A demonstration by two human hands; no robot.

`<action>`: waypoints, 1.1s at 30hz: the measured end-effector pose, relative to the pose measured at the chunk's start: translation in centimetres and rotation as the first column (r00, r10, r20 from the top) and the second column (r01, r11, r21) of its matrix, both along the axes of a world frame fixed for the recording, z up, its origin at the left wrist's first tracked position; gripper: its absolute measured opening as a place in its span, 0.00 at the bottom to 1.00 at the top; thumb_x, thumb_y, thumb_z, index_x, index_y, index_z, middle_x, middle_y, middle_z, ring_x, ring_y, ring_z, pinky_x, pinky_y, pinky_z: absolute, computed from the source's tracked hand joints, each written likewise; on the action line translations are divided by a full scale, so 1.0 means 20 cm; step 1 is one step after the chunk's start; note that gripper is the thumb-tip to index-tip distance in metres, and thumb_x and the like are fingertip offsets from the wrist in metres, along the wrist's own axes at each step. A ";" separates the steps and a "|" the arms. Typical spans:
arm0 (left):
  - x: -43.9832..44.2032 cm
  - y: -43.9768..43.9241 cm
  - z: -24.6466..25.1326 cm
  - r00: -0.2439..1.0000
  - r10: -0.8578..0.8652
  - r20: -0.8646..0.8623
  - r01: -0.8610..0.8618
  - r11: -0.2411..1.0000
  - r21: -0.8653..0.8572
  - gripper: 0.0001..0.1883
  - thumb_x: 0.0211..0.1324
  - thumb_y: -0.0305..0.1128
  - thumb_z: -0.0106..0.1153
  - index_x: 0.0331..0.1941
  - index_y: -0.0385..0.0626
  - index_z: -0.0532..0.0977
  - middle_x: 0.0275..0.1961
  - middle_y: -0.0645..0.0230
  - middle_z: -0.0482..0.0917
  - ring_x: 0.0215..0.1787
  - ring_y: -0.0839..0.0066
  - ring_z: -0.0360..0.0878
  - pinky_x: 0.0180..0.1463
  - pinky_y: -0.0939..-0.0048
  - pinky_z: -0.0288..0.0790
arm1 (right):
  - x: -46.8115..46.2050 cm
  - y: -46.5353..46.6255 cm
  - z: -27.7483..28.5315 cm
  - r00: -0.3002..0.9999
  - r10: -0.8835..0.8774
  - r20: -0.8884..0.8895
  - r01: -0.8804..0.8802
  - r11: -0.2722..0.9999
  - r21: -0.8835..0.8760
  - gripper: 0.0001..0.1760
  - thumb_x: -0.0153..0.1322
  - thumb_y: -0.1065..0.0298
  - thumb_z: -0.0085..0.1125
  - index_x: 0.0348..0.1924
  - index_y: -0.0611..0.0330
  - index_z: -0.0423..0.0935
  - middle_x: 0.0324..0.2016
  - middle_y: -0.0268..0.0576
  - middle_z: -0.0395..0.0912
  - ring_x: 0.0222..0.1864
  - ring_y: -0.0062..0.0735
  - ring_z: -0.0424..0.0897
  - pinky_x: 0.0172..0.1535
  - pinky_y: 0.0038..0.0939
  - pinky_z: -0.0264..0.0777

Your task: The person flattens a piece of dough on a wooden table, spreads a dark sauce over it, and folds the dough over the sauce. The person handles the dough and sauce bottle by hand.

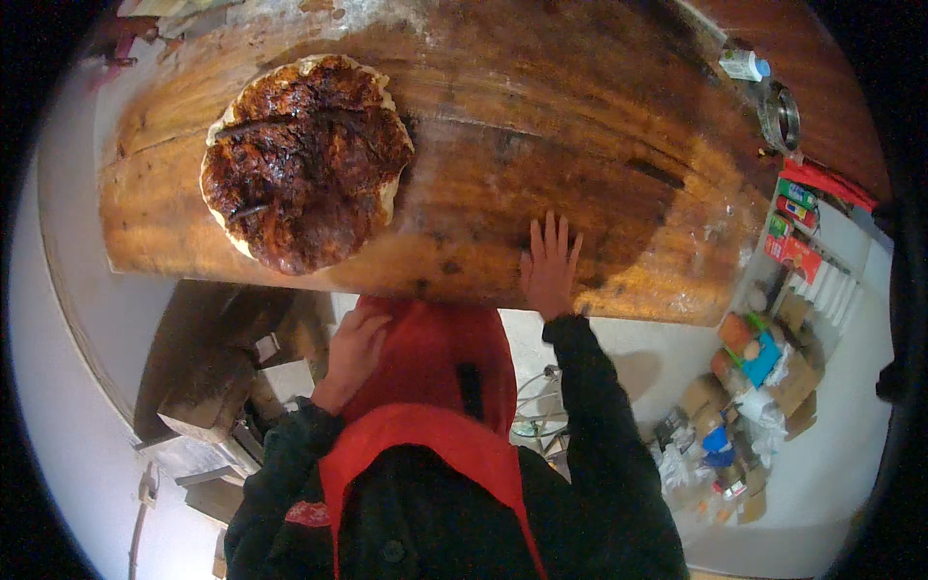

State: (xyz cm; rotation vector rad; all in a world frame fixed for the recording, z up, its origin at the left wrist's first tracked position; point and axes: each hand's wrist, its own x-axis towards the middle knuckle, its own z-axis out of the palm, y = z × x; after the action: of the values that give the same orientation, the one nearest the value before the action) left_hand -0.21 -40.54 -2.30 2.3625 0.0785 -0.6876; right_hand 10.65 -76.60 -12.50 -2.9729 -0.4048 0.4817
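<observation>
My right hand (551,268) lies palm down near the front edge of a wooden table (493,181), its fingers spread and pointing away from me. My left hand (355,351) rests against the front of the red apron (428,362) that I wear, just below the table edge; its fingers are slightly bent and nothing shows in them. On the table's left part lies a big round sheet of pale dough (388,199), with a dark brown, glossy, wet-looking layer (312,159) covering nearly all of it. Neither hand touches it.
A white bottle with a blue cap (743,65) and a round glass or metal vessel (781,119) stand at the upper right. Packets (794,254) sit by the table's right end. Cardboard boxes and plastic bags (761,420) lie below right. An open carton (206,399) stands at lower left.
</observation>
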 end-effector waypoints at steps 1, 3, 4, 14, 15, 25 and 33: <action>0.02 0.00 -0.01 1.000 -0.021 0.021 0.021 1.000 -0.016 0.15 0.60 0.30 0.63 0.52 0.51 0.82 0.54 0.59 0.80 0.55 0.53 0.80 0.56 0.55 0.78 | 0.18 0.04 0.00 1.000 -0.027 0.004 0.027 1.000 0.008 0.34 0.80 0.55 0.45 0.79 0.55 0.56 0.80 0.54 0.46 0.81 0.58 0.43 0.77 0.67 0.33; 0.08 -0.01 -0.02 0.995 -0.067 0.067 0.068 0.998 -0.005 0.15 0.60 0.29 0.63 0.51 0.49 0.82 0.54 0.58 0.81 0.55 0.52 0.79 0.56 0.54 0.77 | 0.51 0.07 -0.09 0.960 -0.108 0.260 0.093 0.993 0.068 0.34 0.81 0.55 0.45 0.79 0.52 0.56 0.80 0.55 0.46 0.81 0.58 0.44 0.77 0.67 0.34; 0.12 -0.02 -0.01 0.992 -0.087 0.087 0.086 0.996 0.013 0.14 0.60 0.27 0.62 0.50 0.48 0.82 0.54 0.58 0.81 0.55 0.52 0.79 0.57 0.54 0.77 | 0.68 0.07 -0.10 0.930 -0.163 0.330 0.132 0.985 0.113 0.34 0.81 0.55 0.45 0.79 0.50 0.56 0.80 0.55 0.46 0.81 0.59 0.44 0.77 0.67 0.35; 0.12 -0.04 -0.03 0.985 -0.065 0.158 0.074 0.996 -0.054 0.15 0.62 0.28 0.63 0.53 0.47 0.81 0.55 0.51 0.78 0.57 0.46 0.78 0.59 0.52 0.76 | 0.01 -0.01 0.02 0.995 -0.035 0.092 0.032 0.999 0.033 0.36 0.77 0.56 0.53 0.78 0.50 0.58 0.79 0.55 0.48 0.81 0.58 0.45 0.76 0.69 0.37; 0.13 -0.05 -0.03 0.986 -0.054 0.157 0.066 0.995 -0.071 0.15 0.61 0.28 0.63 0.52 0.47 0.81 0.54 0.53 0.79 0.56 0.48 0.78 0.59 0.52 0.75 | -0.07 -0.04 0.07 0.998 -0.022 0.062 0.021 1.000 0.011 0.36 0.77 0.57 0.54 0.77 0.51 0.60 0.79 0.55 0.48 0.81 0.58 0.46 0.76 0.69 0.37; 0.23 -0.14 -0.14 0.974 -0.125 0.188 0.155 0.975 -0.157 0.16 0.59 0.29 0.63 0.52 0.48 0.81 0.51 0.56 0.81 0.54 0.50 0.78 0.56 0.51 0.74 | -0.12 -0.31 0.12 0.991 -0.117 0.056 0.116 0.993 0.019 0.17 0.70 0.68 0.64 0.52 0.56 0.79 0.53 0.50 0.75 0.57 0.54 0.74 0.62 0.53 0.66; 0.45 -0.40 -0.12 0.889 -0.148 0.433 0.243 0.955 -0.172 0.19 0.58 0.33 0.65 0.54 0.45 0.78 0.62 0.53 0.77 0.58 0.49 0.79 0.62 0.53 0.74 | -0.08 0.07 0.47 0.921 -0.152 -0.358 0.277 0.903 0.329 0.12 0.70 0.67 0.66 0.46 0.58 0.80 0.47 0.51 0.83 0.48 0.55 0.82 0.48 0.49 0.77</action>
State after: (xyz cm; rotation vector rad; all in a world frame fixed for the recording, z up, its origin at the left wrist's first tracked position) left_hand 8.70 -48.53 -4.73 2.2628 -0.4112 -0.2506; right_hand 9.11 -75.21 -3.11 -2.4697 -0.1090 0.7574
